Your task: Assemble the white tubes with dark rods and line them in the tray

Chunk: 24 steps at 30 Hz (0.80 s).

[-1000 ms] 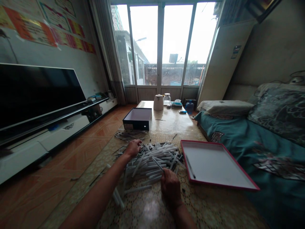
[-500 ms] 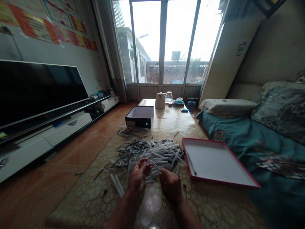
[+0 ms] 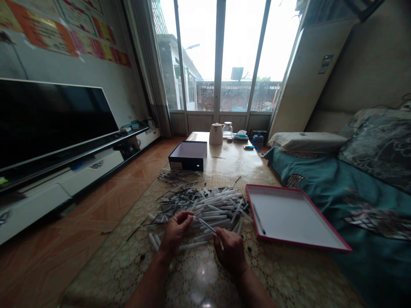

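Observation:
My right hand [image 3: 230, 249] is closed round the near end of a slim grey pen [image 3: 207, 225], whose far end points up and left. My left hand [image 3: 176, 230] pinches a small whitish piece [image 3: 192, 217] between thumb and fingers, just left of the pen's far end. The piece is too small to name. Beyond and beneath both hands spreads a pile of white pen tubes [image 3: 221, 197] mixed with thin dark rods [image 3: 170, 201] that look like refills. One dark-tipped pen [image 3: 259, 220] lies in the shallow red-rimmed box lid [image 3: 302, 218] on the right.
An open dark box [image 3: 186, 163] stands behind the pile at the left. Farther back on the patterned table [image 3: 128, 269] are a pale kettle [image 3: 216, 134], a glass jar [image 3: 227, 129] and a tissue pack [image 3: 240, 136]. A bed or sofa [image 3: 308, 184] borders the right side.
My left hand has moved left and slightly up, away from my right hand, opening a gap by the pen's far end. My right hand has barely moved and keeps the pen.

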Each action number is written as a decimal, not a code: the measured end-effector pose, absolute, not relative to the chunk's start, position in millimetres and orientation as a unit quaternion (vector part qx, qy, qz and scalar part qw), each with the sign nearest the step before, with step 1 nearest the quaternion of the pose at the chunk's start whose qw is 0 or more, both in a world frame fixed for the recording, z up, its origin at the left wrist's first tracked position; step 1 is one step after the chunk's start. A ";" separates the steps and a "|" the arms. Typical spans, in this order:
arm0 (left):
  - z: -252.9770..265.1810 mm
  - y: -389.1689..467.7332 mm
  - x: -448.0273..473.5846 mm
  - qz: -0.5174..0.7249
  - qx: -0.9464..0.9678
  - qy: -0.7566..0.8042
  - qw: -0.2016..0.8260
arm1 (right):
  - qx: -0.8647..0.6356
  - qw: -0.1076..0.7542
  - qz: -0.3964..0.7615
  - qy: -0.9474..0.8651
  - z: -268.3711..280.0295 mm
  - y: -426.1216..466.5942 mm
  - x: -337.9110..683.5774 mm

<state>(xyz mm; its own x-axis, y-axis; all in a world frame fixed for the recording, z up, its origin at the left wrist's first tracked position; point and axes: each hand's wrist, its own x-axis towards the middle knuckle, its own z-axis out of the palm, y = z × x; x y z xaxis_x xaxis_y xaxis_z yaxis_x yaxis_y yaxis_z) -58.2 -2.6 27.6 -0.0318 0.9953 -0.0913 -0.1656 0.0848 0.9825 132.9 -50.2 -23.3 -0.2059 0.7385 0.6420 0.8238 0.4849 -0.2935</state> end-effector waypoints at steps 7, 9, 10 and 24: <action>19.7 -1.0 -49.8 0.523 0.384 0.462 0.605 | -0.487 0.394 -0.072 -0.776 -27.3 -49.0 132.3; 17.0 0.3 -47.3 0.519 0.392 0.460 0.604 | -0.484 0.398 -0.074 -0.776 -27.5 -49.0 132.4; 15.9 0.7 -46.0 0.518 0.397 0.458 0.603 | -0.483 0.397 -0.073 -0.777 -27.7 -49.0 132.4; 25.9 -20.9 -9.2 0.631 0.324 0.396 0.583 | -0.499 0.357 -0.083 -0.785 -0.6 -53.0 121.6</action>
<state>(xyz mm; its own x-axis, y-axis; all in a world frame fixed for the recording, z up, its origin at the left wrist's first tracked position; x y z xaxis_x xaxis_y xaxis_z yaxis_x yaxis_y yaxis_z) -9.2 -20.9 25.9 -0.1102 0.9925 -0.0525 -0.4785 -0.0067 0.8781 121.6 -53.0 -0.6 -0.2479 0.7242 0.6435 0.8431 0.4884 -0.2250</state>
